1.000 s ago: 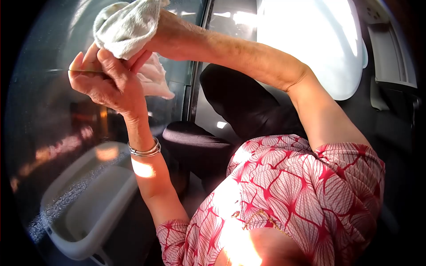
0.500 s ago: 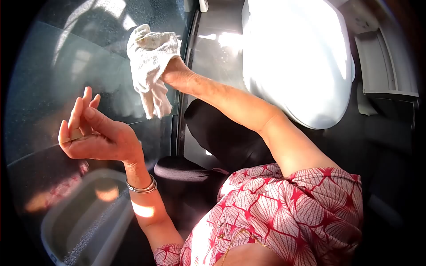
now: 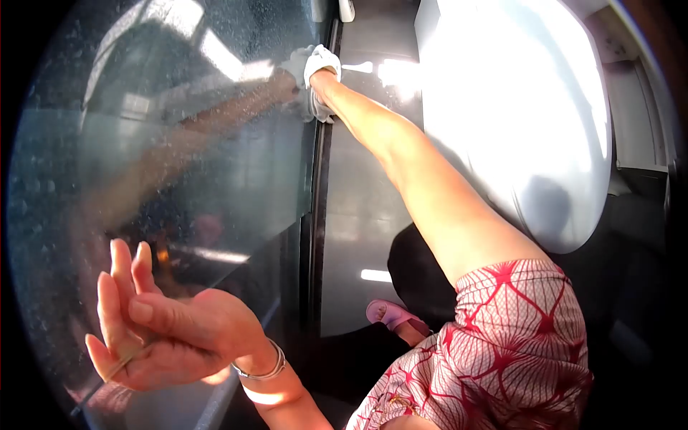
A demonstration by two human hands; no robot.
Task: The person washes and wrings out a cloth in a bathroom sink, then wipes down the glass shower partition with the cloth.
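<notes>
My right hand (image 3: 326, 77) is stretched far forward with a white cloth (image 3: 322, 57) over its fingers. The cloth is pressed against the glass panel (image 3: 236, 165) close to its dark bottom frame, and the hand and cloth are mirrored in the glass. The cloth hides my fingertips. My left hand (image 3: 179, 330) is raised at the lower left, palm up, its fingers apart and loosely bent. A thin band crosses its palm near the little finger, and bracelets (image 3: 269, 369) circle the wrist.
A white toilet (image 3: 516, 107) with its lid down stands on the right. Grey floor (image 3: 365, 165) runs between it and the glass. A pink slipper (image 3: 393, 313) shows below. The edge of a pale basin (image 3: 218, 401) lies under my left arm. A white object (image 3: 346, 10) stands at the far end.
My right hand has slid the cloth forward and right toward the panel's frame. My left hand sits lower in view. The slipper has come into sight, and the basin is mostly covered.
</notes>
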